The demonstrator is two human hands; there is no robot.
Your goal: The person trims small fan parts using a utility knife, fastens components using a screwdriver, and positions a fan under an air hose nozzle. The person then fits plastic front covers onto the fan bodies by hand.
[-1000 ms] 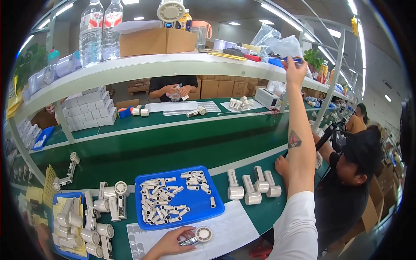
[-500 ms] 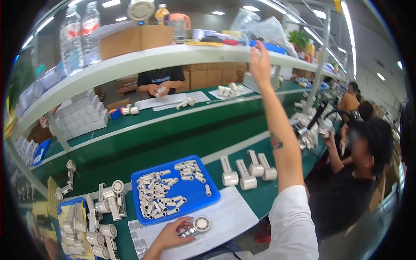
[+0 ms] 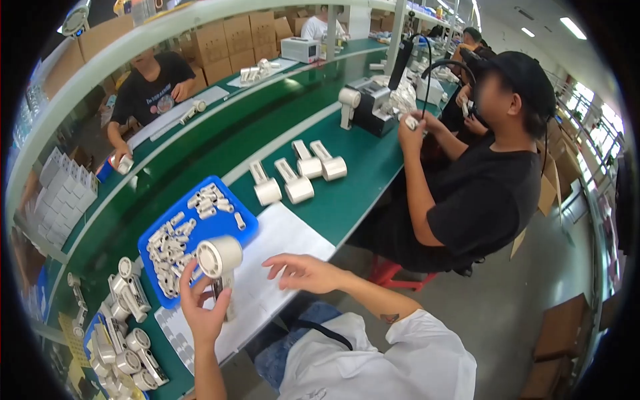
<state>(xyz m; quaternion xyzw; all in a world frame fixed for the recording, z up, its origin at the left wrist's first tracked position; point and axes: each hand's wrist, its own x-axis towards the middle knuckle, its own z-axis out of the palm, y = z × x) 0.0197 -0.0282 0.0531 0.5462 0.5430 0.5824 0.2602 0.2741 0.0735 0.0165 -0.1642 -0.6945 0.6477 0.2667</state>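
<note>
My left hand [image 3: 203,308] grips a white handheld fan [image 3: 221,256] by its handle, lifted upright with the round grille head on top. Part of the handle is covered by my fingers. To the right, my right hand [image 3: 308,273] hovers over the white sheet [image 3: 293,233], fingers stretched out and holding nothing. Behind the fan lies a blue tray [image 3: 245,235] with many small white parts [image 3: 170,250] in it. Farther back, several similar fans [image 3: 293,181] rest on the green bench.
More white fans [image 3: 127,353] crowd the left end of the bench. A co-worker in a black cap [image 3: 480,180] sits at the right, handling a small part. Across the bench another person [image 3: 157,83] works beside stacked white boxes [image 3: 70,193]. A black device [image 3: 373,107] stands farther along.
My right hand has come down from the overhead shelf to above the sheet. My left hand has raised the fan from the sheet and turned it upright. The view has swung right.
</note>
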